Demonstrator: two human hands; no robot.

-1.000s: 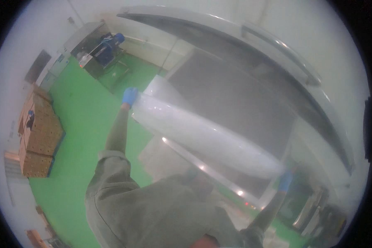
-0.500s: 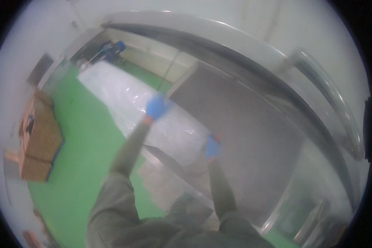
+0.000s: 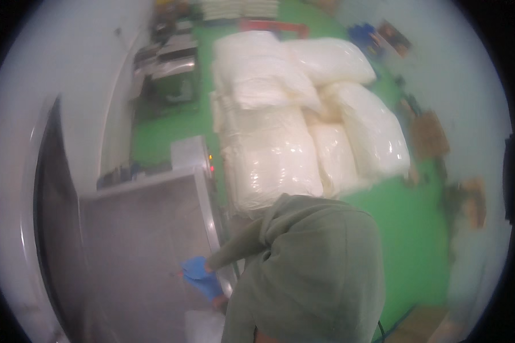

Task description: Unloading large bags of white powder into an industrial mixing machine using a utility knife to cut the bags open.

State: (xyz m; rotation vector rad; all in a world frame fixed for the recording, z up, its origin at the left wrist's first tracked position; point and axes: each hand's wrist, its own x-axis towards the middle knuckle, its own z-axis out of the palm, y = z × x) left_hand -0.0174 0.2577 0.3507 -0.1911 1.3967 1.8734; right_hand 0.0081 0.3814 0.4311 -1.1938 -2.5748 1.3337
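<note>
Over a grey metal work surface (image 3: 137, 228), my two blue-gloved hands are close together and overlap. My right hand (image 3: 194, 267), reaching in from the sleeve at the right, is closed near a small red-orange item (image 3: 176, 274), too blurred to name. Just below it is my left hand (image 3: 209, 287), its fingers partly hidden and smeared. A whitish translucent plastic bag or sheet (image 3: 205, 327) shows at the lower edge, beside the left wrist. My green sleeve and shoulder hide the area to the right.
Large filled white plastic sacks (image 3: 274, 154) are piled beyond the metal rim (image 3: 203, 200). A grey box with small lights (image 3: 190, 153) adjoins the surface. A curved metal edge (image 3: 51, 217) rises at left. Cardboard boxes (image 3: 429, 134) stand at right on the green floor (image 3: 400, 228).
The view has swung sharply, bringing the sack pile into sight. Both hands, earlier apart on the long plastic bag, are now together over the metal surface.
</note>
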